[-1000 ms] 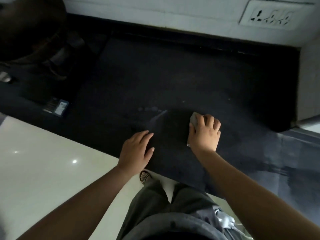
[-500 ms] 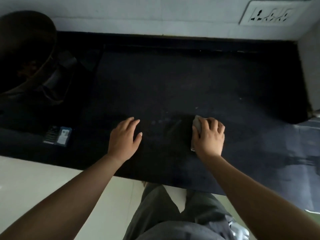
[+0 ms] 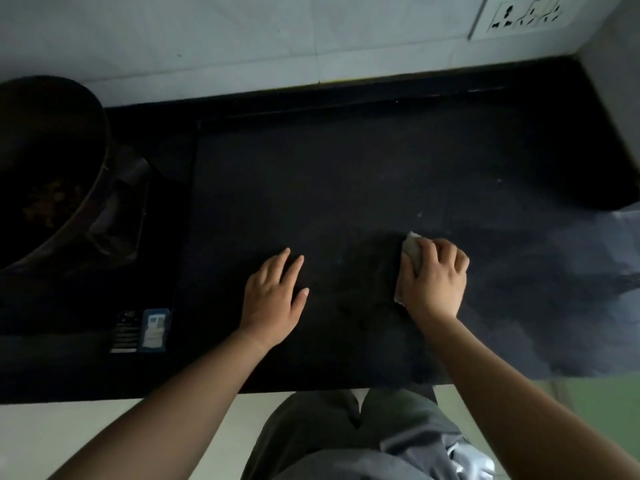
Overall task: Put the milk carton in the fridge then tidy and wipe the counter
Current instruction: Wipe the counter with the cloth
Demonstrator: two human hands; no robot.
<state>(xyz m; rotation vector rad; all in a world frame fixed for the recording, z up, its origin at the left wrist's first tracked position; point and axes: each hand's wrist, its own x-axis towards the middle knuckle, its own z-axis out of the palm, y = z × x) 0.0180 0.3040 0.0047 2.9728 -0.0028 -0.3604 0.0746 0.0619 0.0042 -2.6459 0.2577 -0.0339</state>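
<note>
A black stone counter (image 3: pixel 346 174) fills the middle of the head view. My right hand (image 3: pixel 434 280) presses a small pale grey cloth (image 3: pixel 412 249) flat on the counter at centre right; only the cloth's far and left edges show past my fingers. My left hand (image 3: pixel 275 299) lies flat on the counter to the left of it, fingers spread, holding nothing. Damp wiped streaks (image 3: pixel 568 271) shine on the counter's right part. No milk carton is in view.
A dark wok (image 3: pixel 48 168) holding some food sits on a stove (image 3: pixel 138 209) at the left. A label sticker (image 3: pixel 142 330) marks the stove's front. A white tiled wall (image 3: pixel 277 39) with a socket panel (image 3: pixel 523 15) backs the counter; a wall corner (image 3: pixel 616 98) closes the right.
The view has swung so the counter sits squarer and the wok shows more. My right hand with the cloth has slid slightly right; my left hand stays flat beside it.
</note>
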